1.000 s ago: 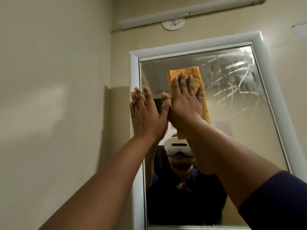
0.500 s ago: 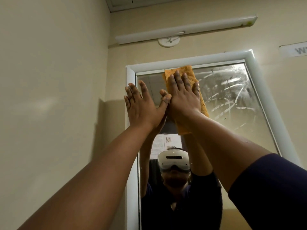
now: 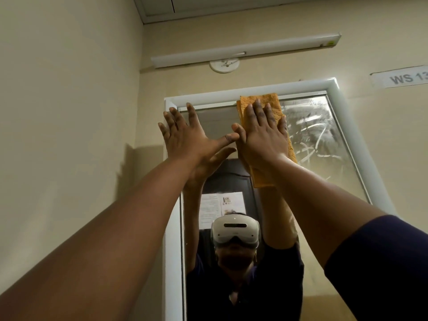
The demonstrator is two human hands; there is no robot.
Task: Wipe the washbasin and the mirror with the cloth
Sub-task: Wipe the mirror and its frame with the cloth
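A white-framed mirror hangs on the wall ahead, streaked with smears on its upper right part. An orange cloth lies flat against the glass at the top edge of the mirror. My right hand presses the cloth to the glass with straight fingers. My left hand lies flat with spread fingers at the mirror's upper left corner, its thumb touching my right hand. The washbasin is out of view.
A beige side wall stands close on the left. Above the mirror runs a white tube light with a round fitting under it. A sign is fixed at the upper right. The mirror shows a person wearing a headset.
Both hands and the cloth have slid upward on the glass, from the mirror's upper middle to its top edge. My left hand's fingers have spread wider.
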